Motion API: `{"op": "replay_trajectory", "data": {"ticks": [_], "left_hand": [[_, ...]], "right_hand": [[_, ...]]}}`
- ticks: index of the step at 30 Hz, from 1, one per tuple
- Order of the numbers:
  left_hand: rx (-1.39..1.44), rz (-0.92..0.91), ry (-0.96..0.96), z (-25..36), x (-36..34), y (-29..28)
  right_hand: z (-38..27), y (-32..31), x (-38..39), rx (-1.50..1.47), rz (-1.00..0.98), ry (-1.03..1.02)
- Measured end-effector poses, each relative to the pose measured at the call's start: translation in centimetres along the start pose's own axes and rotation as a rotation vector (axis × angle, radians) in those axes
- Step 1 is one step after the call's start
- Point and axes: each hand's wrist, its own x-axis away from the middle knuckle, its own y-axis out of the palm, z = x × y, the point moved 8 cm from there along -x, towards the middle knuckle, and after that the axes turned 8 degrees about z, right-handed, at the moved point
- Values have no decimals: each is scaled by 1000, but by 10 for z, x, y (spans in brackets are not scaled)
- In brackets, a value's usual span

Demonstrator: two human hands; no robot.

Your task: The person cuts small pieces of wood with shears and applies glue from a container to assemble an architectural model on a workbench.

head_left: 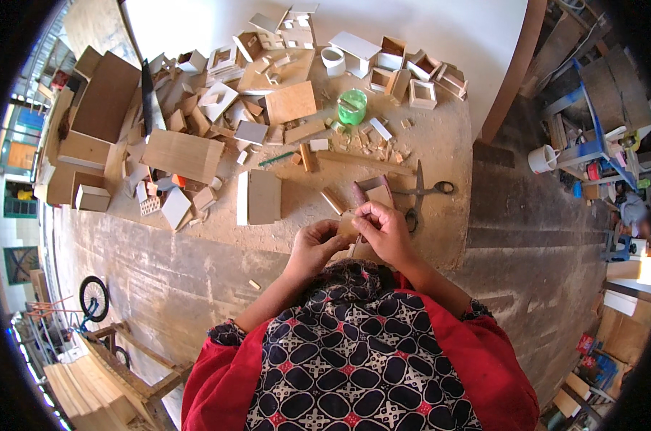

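Close in front of my body, both hands meet around a small flat tan piece [348, 227]; its material is hard to make out. My left hand [315, 246] pinches it from the left with closed fingers. My right hand [384, 230] grips its right side between thumb and fingers. Just beyond the right hand lies a small open wooden box [376, 189]. Black-handled scissors [420, 189] rest open to the right of that box. A short wooden strip [333, 201] is just beyond the piece, and a larger pale wooden box [262, 197] stands to the left.
Wooden offcuts and small boxes crowd the table's far left, including a wide board [182, 155]. A green tub [352, 106], a white cup [333, 62] and several small open boxes [422, 94] stand at the back. A long wooden strip [365, 161] lies across the middle.
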Motion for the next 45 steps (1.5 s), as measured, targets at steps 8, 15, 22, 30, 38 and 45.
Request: {"op": "replay_trajectory", "data": {"ticks": [8, 15, 22, 30, 38, 45], "left_hand": [[27, -1, -57, -11, -5, 1], [-10, 42, -11, -8, -8, 0], [5, 48, -40, -5, -8, 4], [6, -155, -108, -10, -5, 20], [-85, -121, -80, -10, -3, 17], [16, -74, -105, -12, 2, 12]], "right_hand": [[1, -7, -1, -30, -21, 21], [-1, -9, -1, 69, -20, -44], [-4, -13, 0, 99, -25, 5], [-16, -22, 1, 228, -93, -117], [-14, -14, 2, 197, -102, -138], [-13, -38, -1, 239, 7, -105]]}}
